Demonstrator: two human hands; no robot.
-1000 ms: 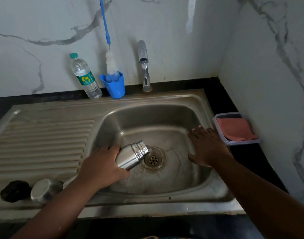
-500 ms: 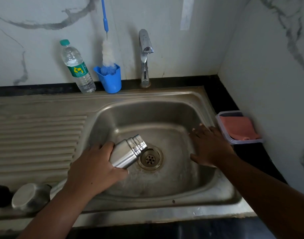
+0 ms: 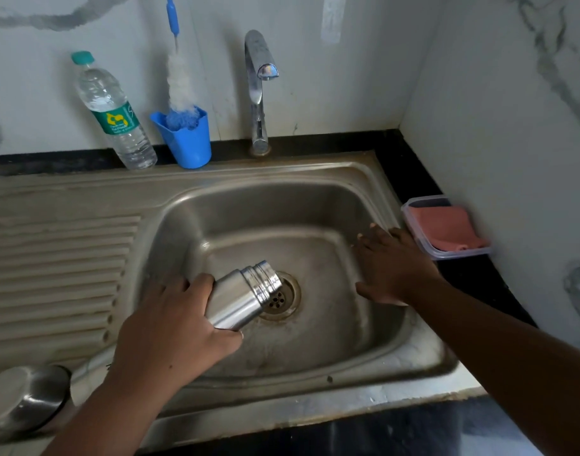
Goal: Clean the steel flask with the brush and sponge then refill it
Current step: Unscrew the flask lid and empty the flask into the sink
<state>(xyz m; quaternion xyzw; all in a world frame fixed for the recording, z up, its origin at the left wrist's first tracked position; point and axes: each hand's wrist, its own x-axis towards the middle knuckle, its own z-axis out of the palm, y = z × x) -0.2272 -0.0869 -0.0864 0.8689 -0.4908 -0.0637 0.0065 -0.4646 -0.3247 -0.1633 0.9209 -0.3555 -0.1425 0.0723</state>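
Note:
My left hand (image 3: 170,327) grips the steel flask (image 3: 242,296) round its body and holds it tilted, its open threaded mouth pointing down toward the drain (image 3: 282,299) of the sink (image 3: 423,360). My right hand (image 3: 394,264) hovers with fingers spread over the right side of the basin, near the rim. A bottle brush (image 3: 180,83) with a blue handle stands in a blue cup (image 3: 186,139) at the back. A pink sponge (image 3: 446,230) lies in a clear tub (image 3: 413,209) on the right counter.
A tap (image 3: 259,90) rises behind the basin, with no water running. A plastic water bottle (image 3: 112,113) stands left of the blue cup. A steel cap or cup (image 3: 22,399) lies at the front left on the ribbed drainboard (image 3: 58,268).
The view has shifted left and moved closer. My right hand has slid a little toward the right rim and the sponge tub. The flask stays tilted over the drain.

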